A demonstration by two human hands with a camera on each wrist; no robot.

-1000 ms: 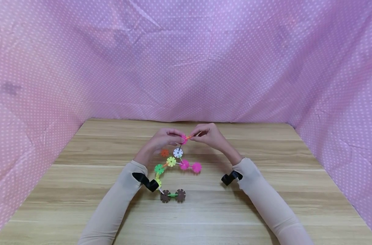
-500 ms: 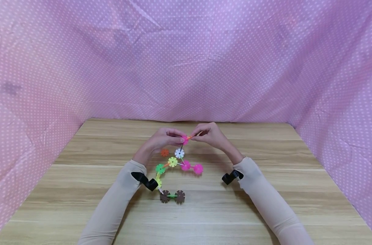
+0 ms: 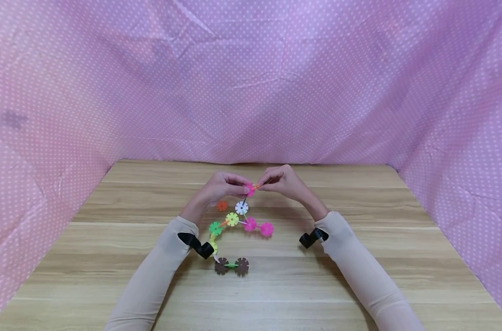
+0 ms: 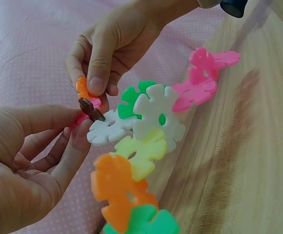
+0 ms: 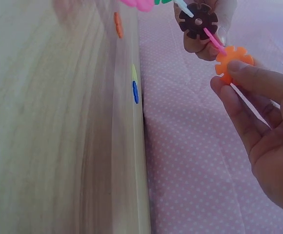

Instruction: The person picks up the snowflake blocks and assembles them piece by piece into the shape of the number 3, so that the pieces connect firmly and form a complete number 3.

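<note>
My left hand [image 3: 217, 189] pinches a pink notched snowflake disc [image 3: 251, 190] above the table. An orange notched disc [image 5: 241, 54] is pinched by my right hand [image 3: 285, 184], its edge meeting the pink one; how deep the slots sit cannot be told. A brown disc [image 5: 190, 22] joins the pink disc to a chain hanging below. That chain includes a white disc [image 3: 239, 209], a yellow disc [image 3: 229, 217], a green disc [image 3: 215, 228], an end pink disc [image 3: 267, 229] and, nearest me, a dark brown disc [image 3: 242, 266]. My left wrist partly hides its lower left part.
A loose orange disc [image 3: 222, 206] lies on the wooden table [image 3: 358, 285] beside my left hand. Farther along in the right wrist view lie a blue disc [image 5: 135, 92] and a yellow disc [image 5: 134, 72]. A pink dotted cloth [image 3: 251, 92] surrounds the table's far and side edges.
The upper part of the hanging chain has shifted slightly to the right and down. Both hands keep their pinch and have barely moved.
</note>
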